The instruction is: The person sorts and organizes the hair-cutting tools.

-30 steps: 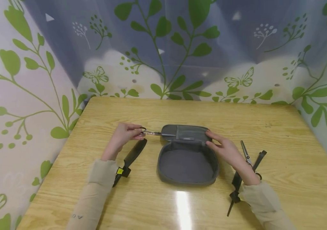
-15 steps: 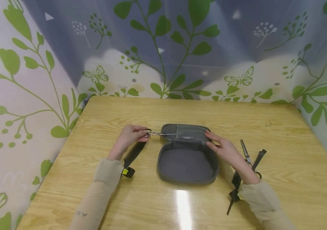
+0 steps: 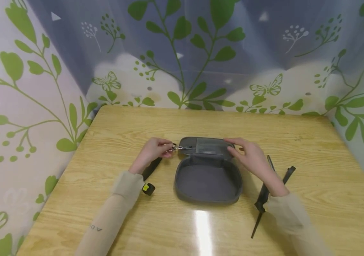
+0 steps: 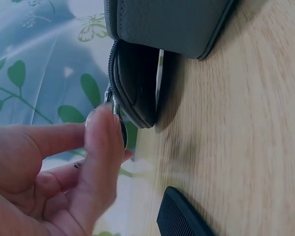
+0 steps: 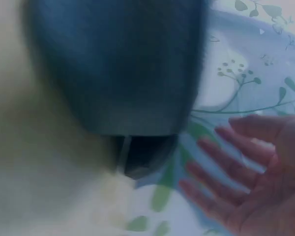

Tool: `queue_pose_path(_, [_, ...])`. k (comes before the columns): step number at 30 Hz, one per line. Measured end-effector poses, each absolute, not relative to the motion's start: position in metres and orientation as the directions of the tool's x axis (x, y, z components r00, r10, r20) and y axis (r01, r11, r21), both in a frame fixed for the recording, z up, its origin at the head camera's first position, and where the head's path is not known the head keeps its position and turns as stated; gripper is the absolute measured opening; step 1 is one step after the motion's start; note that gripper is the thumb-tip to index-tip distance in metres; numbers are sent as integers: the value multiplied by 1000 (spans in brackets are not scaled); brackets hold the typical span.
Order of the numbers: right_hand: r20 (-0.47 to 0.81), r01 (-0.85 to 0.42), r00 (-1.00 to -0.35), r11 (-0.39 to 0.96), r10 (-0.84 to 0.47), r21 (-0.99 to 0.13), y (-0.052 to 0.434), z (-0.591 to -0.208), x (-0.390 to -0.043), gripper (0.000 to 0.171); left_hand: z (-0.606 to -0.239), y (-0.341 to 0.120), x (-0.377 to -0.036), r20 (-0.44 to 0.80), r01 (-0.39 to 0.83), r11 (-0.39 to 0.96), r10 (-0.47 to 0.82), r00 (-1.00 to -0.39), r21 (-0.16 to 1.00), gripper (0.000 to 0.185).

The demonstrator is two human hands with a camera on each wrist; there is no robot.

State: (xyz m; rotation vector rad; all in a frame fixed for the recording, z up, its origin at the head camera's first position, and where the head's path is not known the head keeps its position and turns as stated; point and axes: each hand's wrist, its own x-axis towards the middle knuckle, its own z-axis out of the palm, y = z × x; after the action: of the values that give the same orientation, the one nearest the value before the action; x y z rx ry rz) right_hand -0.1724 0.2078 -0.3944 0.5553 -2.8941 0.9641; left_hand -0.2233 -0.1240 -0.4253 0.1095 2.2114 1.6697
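Gray zip case (image 3: 208,177) open on tabletop (image 3: 313,149); left hand (image 3: 152,151) pinches small scissors (image 3: 178,147), right hand (image 3: 249,156) spread at lid; comb (image 3: 269,193) beside.

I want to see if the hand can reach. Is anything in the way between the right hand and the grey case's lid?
Nothing visible is. The right hand is open right beside the lid of the grey case, with only air between. The left hand pinches the metal ring at the lid's other end.

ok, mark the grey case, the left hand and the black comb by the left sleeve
grey case (image 3: 207,183), head view, inner floor of the open lower half
left hand (image 3: 153,151), head view, back of the hand
black comb (image 4: 179,219), left wrist view, toothed end
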Motion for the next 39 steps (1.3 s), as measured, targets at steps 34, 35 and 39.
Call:
queue_pose_path(34, [100,-737,-666,630,-740,-245,128,-385,-234,24,-420,-120,-226,-254,-127,390,294,-921,912,43])
queue_pose_path(35, [108,-735,-670,634,-735,-242,127,-385,-233,23,-419,-119,-226,-256,-126,398,293,-921,908,43])
queue_pose_path(39, [159,-739,-671,636,-725,-222,123,-387,-231,28,-419,-117,-227,-244,-94,431,307,-920,898,42])
